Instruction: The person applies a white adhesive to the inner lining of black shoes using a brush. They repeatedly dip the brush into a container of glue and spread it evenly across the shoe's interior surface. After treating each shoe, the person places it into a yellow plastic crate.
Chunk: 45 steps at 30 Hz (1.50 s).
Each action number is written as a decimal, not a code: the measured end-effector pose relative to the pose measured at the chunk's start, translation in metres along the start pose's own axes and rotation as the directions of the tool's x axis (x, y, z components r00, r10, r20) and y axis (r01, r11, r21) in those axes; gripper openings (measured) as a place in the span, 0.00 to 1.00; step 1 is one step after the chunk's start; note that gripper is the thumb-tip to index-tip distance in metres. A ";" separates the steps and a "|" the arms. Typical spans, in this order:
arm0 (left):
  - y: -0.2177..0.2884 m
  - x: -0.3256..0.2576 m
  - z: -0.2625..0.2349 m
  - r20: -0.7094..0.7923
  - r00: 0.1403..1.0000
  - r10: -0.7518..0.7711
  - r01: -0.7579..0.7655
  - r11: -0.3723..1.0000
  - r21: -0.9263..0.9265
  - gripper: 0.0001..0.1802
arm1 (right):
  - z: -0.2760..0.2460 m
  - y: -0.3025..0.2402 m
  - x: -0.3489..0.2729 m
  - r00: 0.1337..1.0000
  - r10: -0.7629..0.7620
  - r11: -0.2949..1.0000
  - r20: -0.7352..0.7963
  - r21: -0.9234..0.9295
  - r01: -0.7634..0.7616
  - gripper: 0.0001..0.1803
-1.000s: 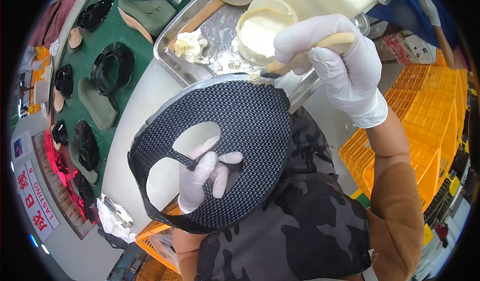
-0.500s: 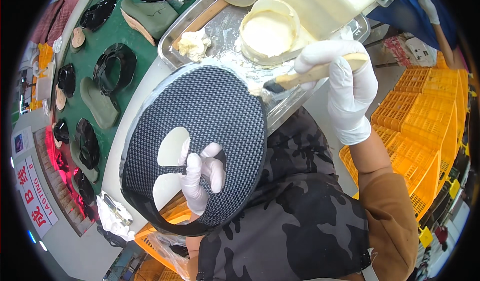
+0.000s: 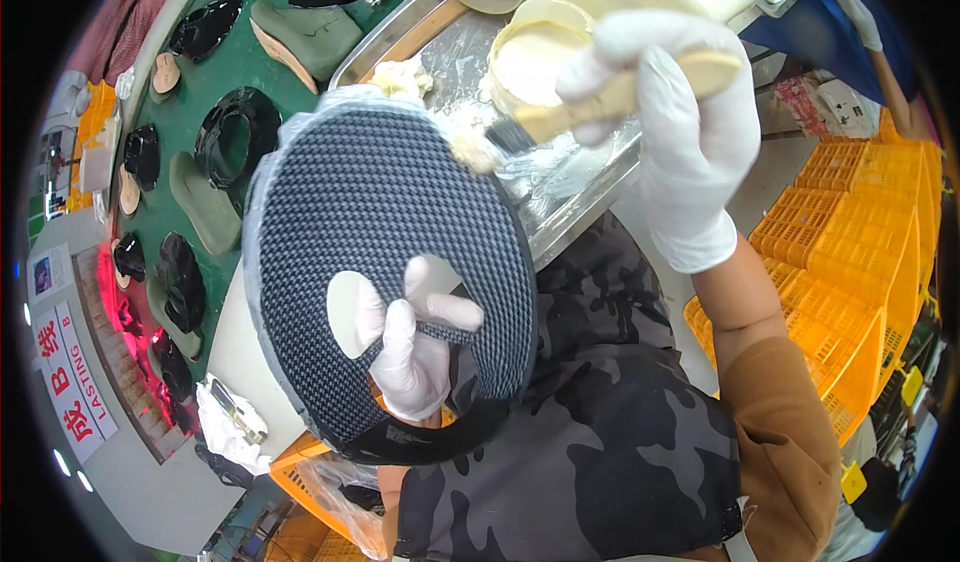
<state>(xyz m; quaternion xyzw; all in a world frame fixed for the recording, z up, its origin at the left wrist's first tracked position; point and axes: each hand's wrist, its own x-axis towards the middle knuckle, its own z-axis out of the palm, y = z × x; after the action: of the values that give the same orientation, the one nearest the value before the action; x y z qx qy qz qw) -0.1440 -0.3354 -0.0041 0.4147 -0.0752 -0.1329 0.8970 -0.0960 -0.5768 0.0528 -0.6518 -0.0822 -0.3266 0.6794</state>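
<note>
A black shoe upper (image 3: 390, 202), its grey-and-black woven lining facing up, is held over my lap. The fingers of my left hand (image 3: 415, 367) come through its cut-out and grip the strap part; the rest of that hand is partly hidden behind the upper. Whitish paste runs along the upper's far and left edge. In my right hand (image 3: 690, 132) is a glue brush (image 3: 560, 117) with a wooden handle, pinched between thumb and fingers. Cream paste clings to its dark bristles, close to the upper's right edge. Beyond it stands a round tub (image 3: 505, 47) of cream paste.
The tub sits in a smeared metal tray (image 3: 600, 187). Green shoe lasts (image 3: 205, 202) and black uppers (image 3: 237, 134) lie on a green surface at left. Yellow crates (image 3: 830, 232) are stacked at right. A crumpled white cloth (image 3: 225, 417) lies lower left. Another person's arm (image 3: 860, 22) shows upper right.
The brush has moved left and a little down, nearer the camera. My left hand has turned and lifted the upper slightly, and its fingers have shifted in the opening.
</note>
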 end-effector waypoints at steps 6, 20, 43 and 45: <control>-0.009 0.011 0.002 0.006 0.988 0.157 -0.156 0.976 0.149 0.26 | -0.015 -0.011 -0.019 0.983 0.158 0.987 0.090 -0.009 -0.158 0.10; -0.015 0.046 0.002 -0.171 0.831 0.529 -0.412 0.793 0.449 0.21 | 0.003 -0.010 -0.013 0.971 0.079 0.995 0.226 -0.074 -0.064 0.06; -0.007 0.079 -0.011 0.344 0.415 0.843 -0.688 0.043 0.724 0.21 | 0.019 -0.014 -0.011 0.921 0.112 0.992 0.374 -0.090 -0.084 0.14; -0.006 0.084 -0.011 0.485 0.288 0.826 -0.685 -0.176 0.707 0.20 | 0.016 -0.025 -0.011 0.908 0.161 0.986 0.386 -0.090 -0.137 0.13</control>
<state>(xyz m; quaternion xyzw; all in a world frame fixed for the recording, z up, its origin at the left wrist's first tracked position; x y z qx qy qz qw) -0.0621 -0.3566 -0.0137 0.6663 -0.2936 0.5132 0.4544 -0.1134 -0.5560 0.0697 -0.7288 -0.1564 -0.1392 0.6520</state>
